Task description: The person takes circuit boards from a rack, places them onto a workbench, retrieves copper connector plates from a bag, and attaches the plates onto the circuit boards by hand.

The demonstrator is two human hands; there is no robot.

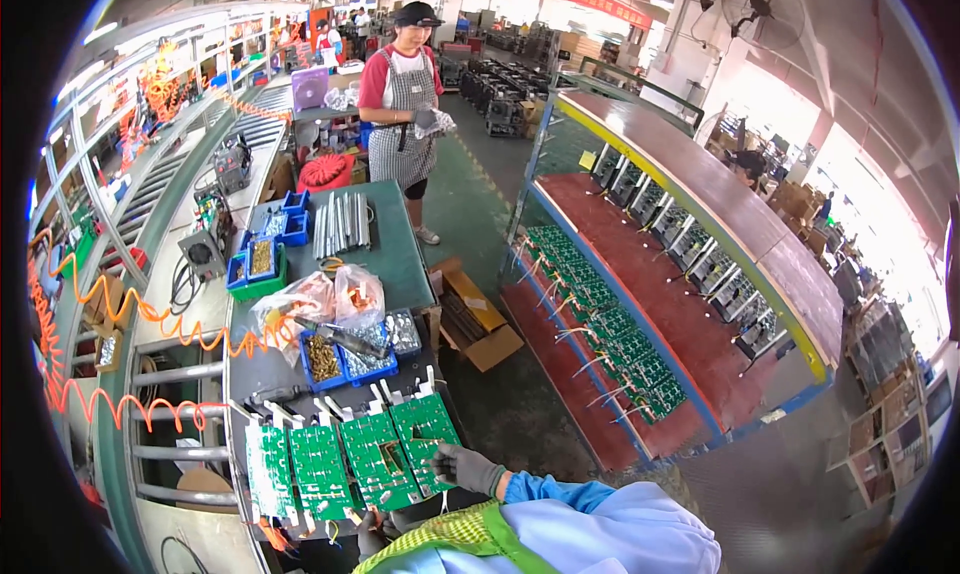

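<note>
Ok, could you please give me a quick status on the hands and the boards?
Right hand, gloved, touching rightmost green circuit board. Left hand not visible. Four boards side by side; blue screw bins behind.

Right hand (pixel 468 468) at 6 o'clock in a dark grey knit work glove, bright blue cuff at the wrist, loose pale lavender-white sleeve over the forearm, yellow-green checked fabric with solid green trim at the lower edge.
</note>
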